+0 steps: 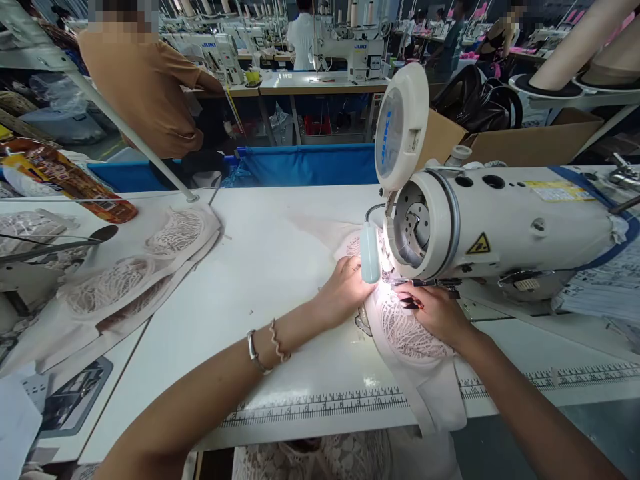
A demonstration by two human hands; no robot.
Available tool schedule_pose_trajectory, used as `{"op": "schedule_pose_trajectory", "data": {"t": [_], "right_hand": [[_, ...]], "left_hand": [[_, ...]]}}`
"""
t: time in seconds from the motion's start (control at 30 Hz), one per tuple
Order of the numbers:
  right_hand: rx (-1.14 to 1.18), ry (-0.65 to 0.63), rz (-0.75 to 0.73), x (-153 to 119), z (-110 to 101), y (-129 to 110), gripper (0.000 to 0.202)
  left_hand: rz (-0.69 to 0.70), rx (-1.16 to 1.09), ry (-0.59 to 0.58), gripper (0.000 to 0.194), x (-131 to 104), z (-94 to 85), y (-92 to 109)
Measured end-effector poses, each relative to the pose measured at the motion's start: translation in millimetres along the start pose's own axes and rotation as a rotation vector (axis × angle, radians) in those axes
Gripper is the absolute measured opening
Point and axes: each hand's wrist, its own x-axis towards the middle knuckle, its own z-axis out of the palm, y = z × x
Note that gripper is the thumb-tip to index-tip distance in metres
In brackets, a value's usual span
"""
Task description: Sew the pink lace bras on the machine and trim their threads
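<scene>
A pale pink lace bra [407, 327] lies under the head of a white sewing machine [515, 223], one end hanging over the table's front edge. My left hand [347, 287] is at the bra's left edge, fingers bent against the fabric. A pale cylindrical lamp [370, 253] covers some of its fingertips. On the other side, my right hand [435, 310] rests on the lace cup with its fingers drawn together at the cloth, close to the needle area. Black parts just above hide some of these fingers. The needle and stitching spot cannot be made out.
More lace bras [173, 233] lie stacked at left, beside a brown bottle [70, 180]. A ruler strip [325, 403] runs along the front edge. The machine's round cover [403, 127] stands open. A blue cloth bin [310, 163] and a seated person [140, 87] are beyond.
</scene>
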Motion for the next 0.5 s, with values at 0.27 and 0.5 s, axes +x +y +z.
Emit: {"op": "schedule_pose_trajectory", "data": {"t": [0.27,0.5], "right_hand": [[-0.07,-0.008,0.134,6,-3,2,0.016],[-0.11,0.124,-0.218,-8,-3,13,0.057]], "left_hand": [[-0.043,0.488,0.008,0.051,-22,26.3,68],[-0.041,0.566,0.038,0.053,-29,36.8,71]]}}
